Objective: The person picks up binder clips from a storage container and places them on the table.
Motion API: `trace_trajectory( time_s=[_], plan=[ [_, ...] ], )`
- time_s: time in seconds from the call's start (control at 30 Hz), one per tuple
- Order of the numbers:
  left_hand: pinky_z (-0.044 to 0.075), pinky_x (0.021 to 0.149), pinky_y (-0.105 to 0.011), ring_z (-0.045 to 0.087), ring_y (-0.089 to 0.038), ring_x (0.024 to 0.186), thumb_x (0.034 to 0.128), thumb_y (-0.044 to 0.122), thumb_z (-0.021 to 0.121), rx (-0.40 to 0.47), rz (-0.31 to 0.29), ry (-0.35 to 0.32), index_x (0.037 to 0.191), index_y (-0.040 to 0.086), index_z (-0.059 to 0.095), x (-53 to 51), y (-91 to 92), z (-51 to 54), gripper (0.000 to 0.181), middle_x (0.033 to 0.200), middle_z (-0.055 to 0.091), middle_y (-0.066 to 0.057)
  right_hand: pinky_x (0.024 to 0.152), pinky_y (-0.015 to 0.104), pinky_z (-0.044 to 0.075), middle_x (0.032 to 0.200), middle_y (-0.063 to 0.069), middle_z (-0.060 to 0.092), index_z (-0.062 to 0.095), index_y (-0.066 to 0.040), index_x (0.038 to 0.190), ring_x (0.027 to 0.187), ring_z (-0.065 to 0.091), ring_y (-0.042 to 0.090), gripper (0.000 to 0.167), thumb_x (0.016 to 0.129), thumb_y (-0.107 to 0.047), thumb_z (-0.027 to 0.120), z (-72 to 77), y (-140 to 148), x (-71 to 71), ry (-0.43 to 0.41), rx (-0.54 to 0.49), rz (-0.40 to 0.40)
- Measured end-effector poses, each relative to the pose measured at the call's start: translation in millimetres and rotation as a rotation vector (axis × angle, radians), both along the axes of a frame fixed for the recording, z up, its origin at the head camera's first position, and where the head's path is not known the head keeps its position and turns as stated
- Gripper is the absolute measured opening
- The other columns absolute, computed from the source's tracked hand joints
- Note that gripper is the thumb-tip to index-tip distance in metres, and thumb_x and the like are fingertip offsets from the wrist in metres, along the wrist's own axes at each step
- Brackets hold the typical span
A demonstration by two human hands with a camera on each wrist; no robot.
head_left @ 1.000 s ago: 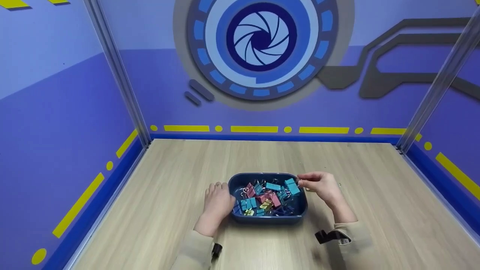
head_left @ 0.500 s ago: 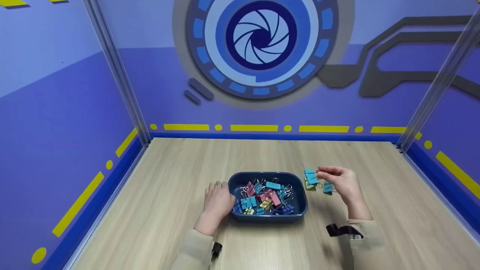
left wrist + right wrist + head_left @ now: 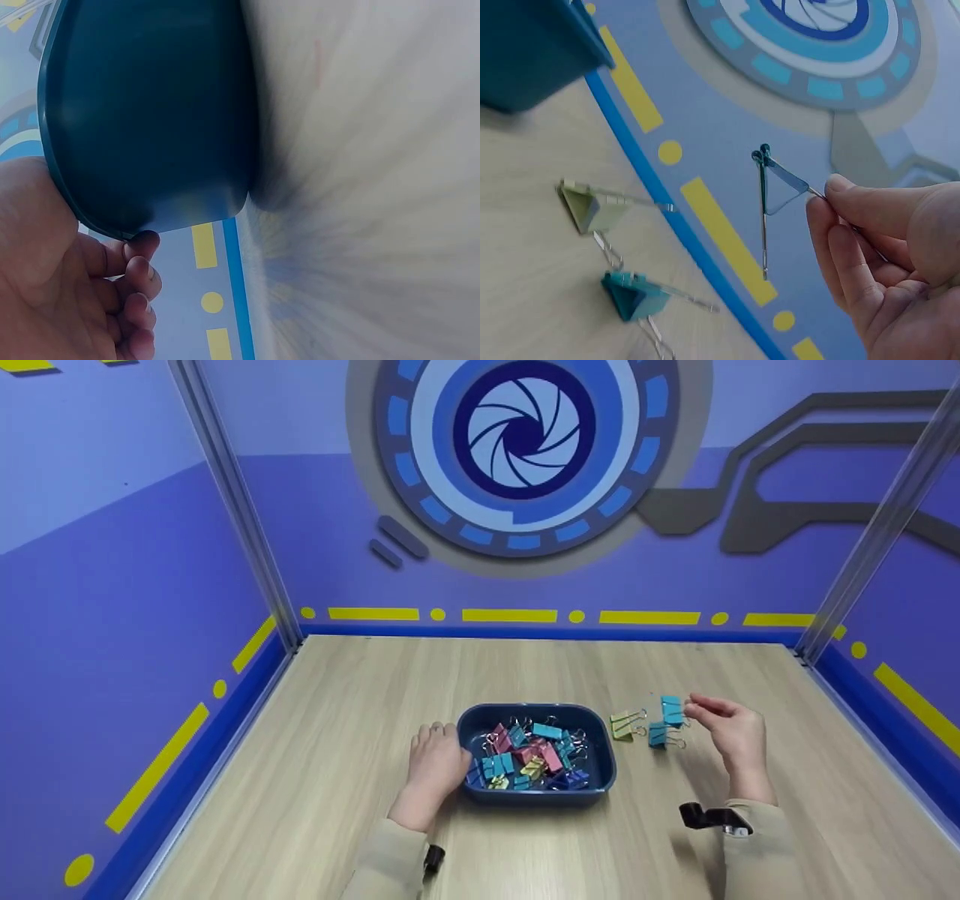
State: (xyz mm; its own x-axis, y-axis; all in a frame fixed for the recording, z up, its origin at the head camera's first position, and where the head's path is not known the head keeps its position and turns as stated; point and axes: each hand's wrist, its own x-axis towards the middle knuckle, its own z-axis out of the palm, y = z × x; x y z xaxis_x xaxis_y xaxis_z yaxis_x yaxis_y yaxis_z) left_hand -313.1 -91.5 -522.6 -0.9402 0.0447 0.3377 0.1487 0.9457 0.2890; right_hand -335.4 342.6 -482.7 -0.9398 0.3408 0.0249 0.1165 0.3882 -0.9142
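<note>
A dark blue plastic bin holds several binder clips in pink, teal, yellow and dark blue. My left hand grips its left rim, thumb over the edge and curled fingers outside, as the left wrist view shows. To the right of the bin, my right hand pinches a light blue binder clip by one wire handle, between thumb and forefinger. In the right wrist view, that held clip hangs above the table. Below it stand a yellow clip and a teal clip.
The light wood table extends around the bin. A blue patterned panel closes off the back, with further panels at left and right. Metal posts stand at the back corners. Black straps sit on the wrists.
My right hand has carried the light blue clip out of the bin and rightward, past the yellow clip to above the teal one. The left hand and bin have stayed put.
</note>
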Motion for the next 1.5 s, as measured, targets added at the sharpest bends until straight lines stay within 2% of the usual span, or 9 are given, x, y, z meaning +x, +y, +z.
trace_trajectory(
  time_s=[0.17, 0.37, 0.5, 0.63, 0.73, 0.93, 1.1, 1.27, 1.5],
  plan=[
    [0.044, 0.081, -0.046, 0.056, -0.036, 0.097, 0.0829, 0.018, 0.068, 0.001, 0.003, 0.013, 0.100, -0.003, 0.066, 1.5, 0.1, 0.2, 0.028, 0.097, 0.065, -0.018, 0.094, 0.029, 0.043, 0.094, -0.030, 0.068, 0.067, -0.010, 0.134, 0.092, 0.054, -0.010, 0.051, 0.092, -0.038, 0.074, -12.6, 14.4, -2.2, -0.049, -0.005, -0.080],
    [0.044, 0.082, -0.046, 0.056, -0.035, 0.097, 0.0839, 0.018, 0.068, 0.003, 0.000, -0.005, 0.101, -0.004, 0.065, 0.9, 0.1, 1.4, 0.028, 0.097, 0.064, -0.018, 0.077, 0.012, 0.045, 0.097, -0.021, 0.074, 0.069, -0.006, 0.131, 0.081, 0.053, -0.015, 0.043, 0.094, -0.029, 0.073, -27.7, 25.5, -4.1, -0.053, 0.038, -0.159],
    [0.044, 0.084, -0.047, 0.056, -0.035, 0.098, 0.0844, 0.018, 0.068, 0.003, -0.001, -0.015, 0.103, -0.004, 0.065, -0.3, -0.5, 1.2, 0.029, 0.098, 0.064, -0.018, 0.072, 0.010, 0.043, 0.097, -0.009, 0.079, 0.072, -0.001, 0.124, 0.081, 0.058, -0.010, 0.038, 0.092, -0.021, 0.075, -38.3, 30.9, -6.5, -0.032, 0.090, -0.209],
    [0.044, 0.084, -0.047, 0.056, -0.036, 0.098, 0.0844, 0.018, 0.068, 0.005, -0.002, -0.014, 0.103, -0.004, 0.065, -0.3, -0.5, 0.9, 0.029, 0.098, 0.064, -0.018, 0.095, 0.032, 0.049, 0.109, 0.012, 0.078, 0.071, 0.003, 0.123, 0.103, 0.069, 0.021, 0.035, 0.093, -0.016, 0.072, -45.7, 31.2, -6.0, -0.035, 0.117, -0.210],
    [0.044, 0.084, -0.047, 0.057, -0.036, 0.098, 0.0845, 0.018, 0.068, 0.001, -0.003, -0.011, 0.102, -0.004, 0.065, 0.0, -0.5, 0.6, 0.029, 0.098, 0.065, -0.019, 0.108, 0.050, 0.042, 0.124, 0.023, 0.070, 0.069, 0.005, 0.124, 0.128, 0.057, 0.043, 0.035, 0.095, -0.015, 0.068, -47.9, 29.3, -4.8, -0.034, 0.131, -0.190],
    [0.044, 0.083, -0.046, 0.057, -0.035, 0.098, 0.0850, 0.018, 0.068, -0.001, -0.003, -0.013, 0.102, -0.004, 0.065, -1.1, -0.6, 0.3, 0.029, 0.098, 0.065, -0.018, 0.104, 0.050, 0.044, 0.130, 0.028, 0.066, 0.068, 0.005, 0.126, 0.126, 0.058, 0.043, 0.034, 0.098, -0.014, 0.065, -51.1, 26.6, -4.9, -0.024, 0.166, -0.155],
    [0.044, 0.082, -0.046, 0.057, -0.036, 0.099, 0.0842, 0.018, 0.067, 0.010, 0.001, -0.014, 0.102, -0.004, 0.066, -0.8, -0.1, 0.4, 0.028, 0.098, 0.065, -0.018, 0.087, 0.035, 0.048, 0.129, 0.027, 0.066, 0.068, 0.004, 0.127, 0.121, 0.061, 0.040, 0.034, 0.098, -0.015, 0.066, -53.1, 26.9, -6.0, -0.029, 0.188, -0.148],
    [0.043, 0.082, -0.046, 0.057, -0.036, 0.098, 0.0845, 0.018, 0.068, 0.012, 0.001, -0.016, 0.103, -0.004, 0.066, -0.2, -0.2, 1.0, 0.028, 0.099, 0.065, -0.018, 0.075, 0.020, 0.042, 0.132, 0.025, 0.064, 0.065, 0.001, 0.132, 0.117, 0.060, 0.033, 0.037, 0.099, -0.016, 0.064, -52.1, 24.7, -6.9, -0.066, 0.172, -0.140],
    [0.044, 0.081, -0.046, 0.057, -0.036, 0.097, 0.0843, 0.018, 0.069, 0.015, -0.005, -0.007, 0.102, -0.003, 0.066, -0.9, -0.7, 0.2, 0.028, 0.098, 0.065, -0.018, 0.098, 0.045, 0.045, 0.141, 0.028, 0.056, 0.058, 0.002, 0.139, 0.128, 0.053, 0.039, 0.044, 0.100, -0.018, 0.061, -44.1, 20.9, -5.8, -0.065, 0.147, -0.139]
  ],
)
